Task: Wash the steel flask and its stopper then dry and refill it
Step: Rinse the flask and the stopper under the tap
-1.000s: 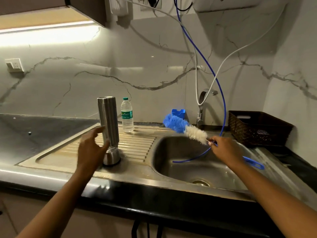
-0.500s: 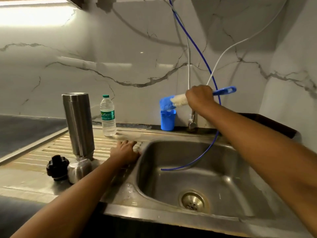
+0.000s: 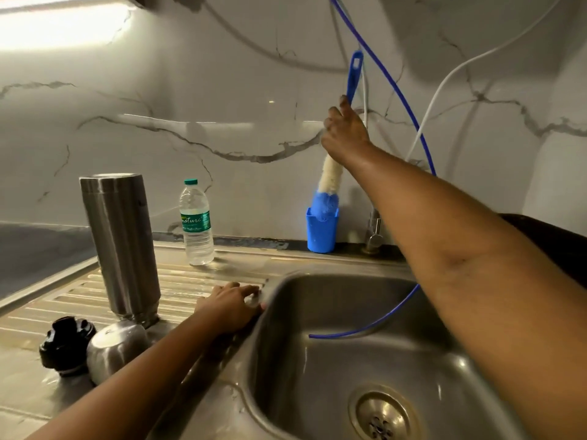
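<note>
The steel flask (image 3: pixel 122 246) stands upside down on the ribbed drainboard (image 3: pixel 190 281) at the left. Its black stopper (image 3: pixel 65 344) and a steel cap (image 3: pixel 116 350) lie in front of it. My left hand (image 3: pixel 230 308) rests flat on the drainboard at the sink's left rim, holding nothing. My right hand (image 3: pixel 344 134) grips the blue handle of a bottle brush (image 3: pixel 328 182), held upright with its blue and white bristles down in a blue cup (image 3: pixel 320 231) at the back wall.
A small plastic water bottle (image 3: pixel 195 223) stands behind the flask. The steel sink (image 3: pixel 365 360) has a drain (image 3: pixel 379 416) at the front. A thin blue hose (image 3: pixel 397 93) hangs into the basin. A tap (image 3: pixel 373 233) and a dark basket (image 3: pixel 556 236) stand at the right.
My right hand has turned the brush from level to upright and lowered its bristles into the blue cup. My left hand stays on the drainboard. The view has moved closer.
</note>
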The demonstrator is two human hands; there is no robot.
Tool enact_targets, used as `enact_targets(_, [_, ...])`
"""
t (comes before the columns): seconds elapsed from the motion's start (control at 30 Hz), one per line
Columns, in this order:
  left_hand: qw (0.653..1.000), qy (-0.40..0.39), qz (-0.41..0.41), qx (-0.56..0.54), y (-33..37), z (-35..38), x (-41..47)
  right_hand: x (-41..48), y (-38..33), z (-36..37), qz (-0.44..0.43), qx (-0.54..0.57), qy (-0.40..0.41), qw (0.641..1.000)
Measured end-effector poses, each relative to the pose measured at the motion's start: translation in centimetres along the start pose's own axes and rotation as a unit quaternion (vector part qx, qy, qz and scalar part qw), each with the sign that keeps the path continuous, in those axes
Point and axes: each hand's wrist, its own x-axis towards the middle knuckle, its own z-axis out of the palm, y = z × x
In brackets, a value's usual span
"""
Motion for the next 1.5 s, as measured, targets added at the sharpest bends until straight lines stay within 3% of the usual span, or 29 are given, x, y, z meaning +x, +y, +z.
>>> enact_targets(0.3, [1.0,0.0,0.004,0.001,-0.1,0.3,0.3,2.2,-4.9,5.5,0.019,0.149,0.057,0.987])
enact_targets(0.37, [1.0,0.0,0.005,0.002,0.0,0.3,0.3,2.5,-5.7,7.3,0.044,0.29,0.094,0.951])
enact_targets(0.47, [1.0,0.001,0.004,0.002,0.0,0.3,0.3,2.0,-7.1,9.3,0.108,0.49,0.134,0.855])
enact_targets(0.57, [1.0,-0.003,0.002,0.0,0.0,0.3,0.2,1.0,-8.4,9.7,0.182,0.548,0.104,0.81])
enact_targets(0.67, [1.0,-0.001,0.003,0.003,0.0,0.1,0.1,0.4,-9.3,9.4,0.186,0.621,0.029,0.761])
enact_targets(0.8, [1.0,-0.006,-0.003,0.007,0.3,0.0,-0.1,0.4,-9.7,9.3,0.151,0.606,-0.03,0.781])
enact_targets(1.0, [1.0,-0.01,-0.003,0.009,0.3,0.1,-0.1,1.5,-9.3,8.7,0.098,0.605,-0.126,0.78])
enact_targets(1.1, [1.0,-0.013,-0.004,0.013,0.3,0.1,-0.1,1.3,-9.7,9.1,0.115,0.601,-0.115,0.783])
enact_targets(1.23, [1.0,-0.011,-0.004,0.017,0.3,0.1,-0.2,0.1,-11.6,10.4,0.178,0.533,-0.062,0.825])
enact_targets(1.5, [1.0,-0.01,-0.002,0.021,0.2,0.2,0.0,0.1,-12.1,10.4,0.196,0.503,-0.08,0.838])
